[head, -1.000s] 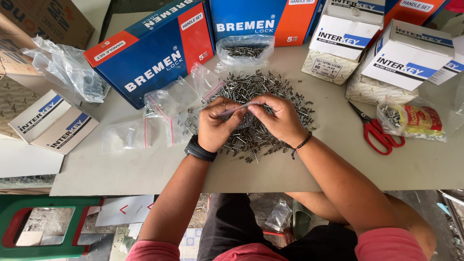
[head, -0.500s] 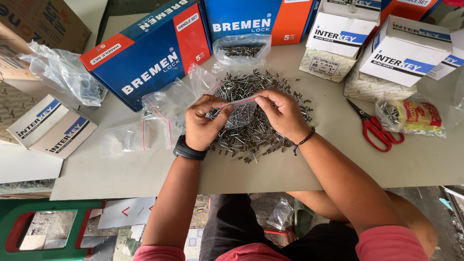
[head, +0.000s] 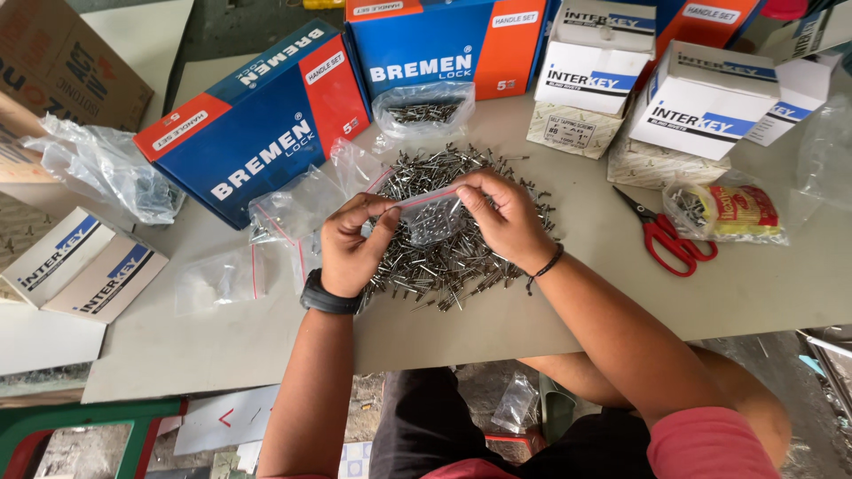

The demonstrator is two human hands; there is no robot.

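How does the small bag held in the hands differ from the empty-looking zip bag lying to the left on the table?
The held bag is lifted above the rivet pile, pinched along its top edge by the left hand and right hand; the loose bag lies flat on the table, untouched. The held bag contains metal pieces; the loose bag looks empty. Both are small, clear plastic with a red strip.

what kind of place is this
Probably a hardware shop's packing table: a heap of small metal fasteners, stacked blue and orange boxes, and both hands, left hand and right hand, holding a small zip bag.
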